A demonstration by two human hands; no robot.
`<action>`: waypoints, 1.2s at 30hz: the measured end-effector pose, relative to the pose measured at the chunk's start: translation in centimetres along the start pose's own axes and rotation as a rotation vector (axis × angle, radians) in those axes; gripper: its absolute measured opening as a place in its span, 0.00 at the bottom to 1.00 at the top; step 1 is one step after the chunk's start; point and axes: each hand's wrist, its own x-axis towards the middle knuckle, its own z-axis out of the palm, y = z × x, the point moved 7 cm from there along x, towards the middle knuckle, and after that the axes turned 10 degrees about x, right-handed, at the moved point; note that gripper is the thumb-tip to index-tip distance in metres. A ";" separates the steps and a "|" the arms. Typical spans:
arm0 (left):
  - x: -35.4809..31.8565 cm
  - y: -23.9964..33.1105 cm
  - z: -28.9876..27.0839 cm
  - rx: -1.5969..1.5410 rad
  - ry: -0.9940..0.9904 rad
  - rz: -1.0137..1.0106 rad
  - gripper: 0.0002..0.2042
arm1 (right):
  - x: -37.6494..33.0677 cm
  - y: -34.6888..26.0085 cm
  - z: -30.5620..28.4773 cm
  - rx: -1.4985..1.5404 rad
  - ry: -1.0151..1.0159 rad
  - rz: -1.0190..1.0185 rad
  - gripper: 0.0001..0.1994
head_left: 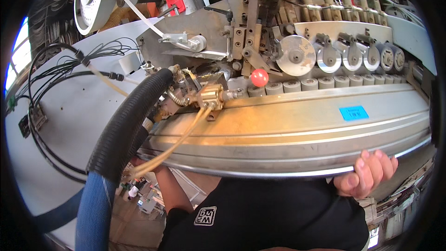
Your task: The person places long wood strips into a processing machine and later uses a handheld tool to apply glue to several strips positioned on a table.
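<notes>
A long metal machine bed (pixel 297 130) runs across the view in front of me, its bright front edge curving toward my body. At its right end my right hand (pixel 367 174) is closed, fingers curled over this front edge. My left hand (pixel 135 161) reaches to the bed's left end. Thick hoses and thin tan tubes (pixel 174 151) cover most of it, so its fingers are hidden. Close to that hand, a black corrugated hose (pixel 132 121) passes into a blue sleeve (pixel 95 209). A brass valve block (pixel 211 96) sits above the bed's left part.
Behind the bed stand a row of grey rollers (pixel 309 84), several metal discs (pixel 296 56) and a red ball knob (pixel 259 77). A white reel (pixel 93 0) feeds a pale strip at upper left. Black cables (pixel 51 79) loop over the grey panel. Tools lie at the upper right.
</notes>
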 end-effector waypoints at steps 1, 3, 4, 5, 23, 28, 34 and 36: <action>0.9 0.2 0.1 -0.030 0.008 0.041 0.32 | 0.0 0.3 0.1 0.000 0.014 -0.021 0.16; 1.5 0.4 0.5 -0.093 0.011 0.100 0.32 | -0.6 0.4 0.5 0.007 0.140 -0.099 0.17; 1.5 0.7 1.0 -0.127 0.007 0.130 0.32 | -0.9 0.3 0.4 0.023 0.150 -0.121 0.17; 1.6 1.2 2.1 -0.165 0.002 0.168 0.32 | -1.1 0.1 0.0 0.027 0.133 -0.130 0.18; 5.3 16.5 21.8 -0.421 -0.016 0.616 0.30 | -4.6 1.0 -5.3 -0.070 0.110 -0.184 0.24; 4.8 17.0 22.3 -0.432 -0.012 0.617 0.29 | -1.4 0.8 -2.6 -0.033 0.002 -0.188 0.22; 4.3 16.9 22.1 -0.436 -0.022 0.613 0.29 | 0.9 0.5 -1.0 -0.004 -0.100 -0.162 0.20; 4.3 16.9 22.2 -0.438 -0.024 0.613 0.28 | 1.5 0.5 -1.0 0.002 -0.138 -0.149 0.20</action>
